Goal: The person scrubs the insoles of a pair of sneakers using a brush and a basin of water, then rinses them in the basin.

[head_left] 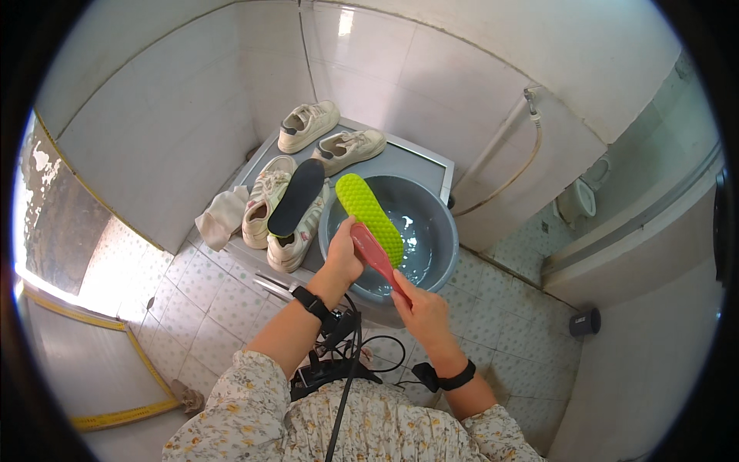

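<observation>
My left hand grips a bright green bumpy shoe insole, held above a grey plastic basin with water in it. In my right hand is the handle of a pink brush, its head lying along the insole's lower left edge. The brush's bristles are hidden. Left of the basin, a black insole rests across a pair of white striped sneakers. Behind them stand two cream sneakers with dark heel patches.
The basin and shoes stand on a grey-topped washing machine or cabinet. A whitish cloth hangs at its left corner. A hose runs down the wall from a tap. A dark bin stands on the tiled floor. Black cables hang before my waist.
</observation>
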`<action>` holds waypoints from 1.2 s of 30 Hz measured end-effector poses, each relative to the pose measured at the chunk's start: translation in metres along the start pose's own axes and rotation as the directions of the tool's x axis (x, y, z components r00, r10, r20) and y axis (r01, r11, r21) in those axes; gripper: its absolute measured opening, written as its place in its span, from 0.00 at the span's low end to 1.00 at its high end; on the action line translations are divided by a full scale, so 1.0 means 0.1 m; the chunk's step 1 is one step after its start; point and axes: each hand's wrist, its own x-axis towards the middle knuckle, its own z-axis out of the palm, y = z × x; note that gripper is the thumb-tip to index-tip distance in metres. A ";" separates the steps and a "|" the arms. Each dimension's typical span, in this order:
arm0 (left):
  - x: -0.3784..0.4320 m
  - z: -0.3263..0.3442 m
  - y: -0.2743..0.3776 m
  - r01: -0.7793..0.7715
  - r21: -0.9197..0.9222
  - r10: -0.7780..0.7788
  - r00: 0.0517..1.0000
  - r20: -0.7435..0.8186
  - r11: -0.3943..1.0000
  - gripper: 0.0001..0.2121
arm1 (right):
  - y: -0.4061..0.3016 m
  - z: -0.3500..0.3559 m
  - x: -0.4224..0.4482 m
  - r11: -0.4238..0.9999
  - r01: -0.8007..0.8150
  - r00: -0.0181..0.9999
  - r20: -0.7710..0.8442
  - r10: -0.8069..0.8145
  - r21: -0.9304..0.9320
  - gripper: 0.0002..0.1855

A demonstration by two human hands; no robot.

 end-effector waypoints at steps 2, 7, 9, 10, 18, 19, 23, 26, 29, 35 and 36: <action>0.03 -0.07 -0.03 0.017 0.016 -0.020 0.984 0.176 1.000 0.17 | 0.10 0.05 -0.08 0.962 -0.090 0.994 -0.040 0.103 0.257 0.23; 0.09 -0.13 -0.08 -0.012 -0.007 0.014 0.945 0.328 1.000 0.17 | 0.28 -0.23 0.17 0.941 -0.090 0.949 -0.260 0.181 0.327 0.22; 0.19 -0.18 -0.10 -0.034 -0.011 0.035 0.969 0.245 0.999 0.17 | 0.30 -0.34 0.37 0.940 -0.342 0.939 -0.050 0.341 -0.009 0.22; 0.20 -0.17 -0.11 -0.040 -0.001 0.039 0.977 0.212 0.999 0.17 | 0.33 -0.36 0.45 0.908 -0.398 0.915 0.008 0.403 -0.134 0.22; 0.04 -0.09 -0.07 -0.146 0.041 0.123 0.931 0.342 0.988 0.17 | 0.57 -0.19 0.27 0.957 -0.250 0.959 0.100 0.265 -0.145 0.22; 0.05 -0.11 -0.06 -0.129 0.025 0.112 0.928 0.355 0.991 0.17 | 0.54 -0.18 0.15 0.968 -0.248 0.966 0.066 0.249 -0.032 0.23; 0.12 -0.13 -0.06 0.059 -0.103 -0.021 0.940 0.340 0.993 0.21 | 0.15 -0.17 -0.15 0.929 -0.092 0.991 -0.056 0.119 0.358 0.21; -0.01 -0.03 -0.01 0.005 -0.040 0.004 0.975 0.221 0.999 0.23 | -0.12 0.00 0.07 0.949 -0.077 0.996 -0.014 0.086 0.307 0.21; -0.05 0.00 0.01 -0.010 -0.020 0.015 0.969 0.247 1.000 0.24 | -0.11 0.11 0.17 0.978 -0.019 0.997 -0.067 0.034 0.209 0.24; -0.04 0.02 -0.04 0.048 -0.220 0.006 0.971 0.238 0.974 0.25 | 0.23 -0.04 -0.62 0.979 0.094 0.994 -0.063 -0.084 0.178 0.23; -0.02 0.00 -0.07 0.036 -0.170 0.002 0.976 0.219 0.985 0.25 | 0.22 -0.04 -0.61 0.978 0.047 0.998 -0.058 -0.036 0.203 0.23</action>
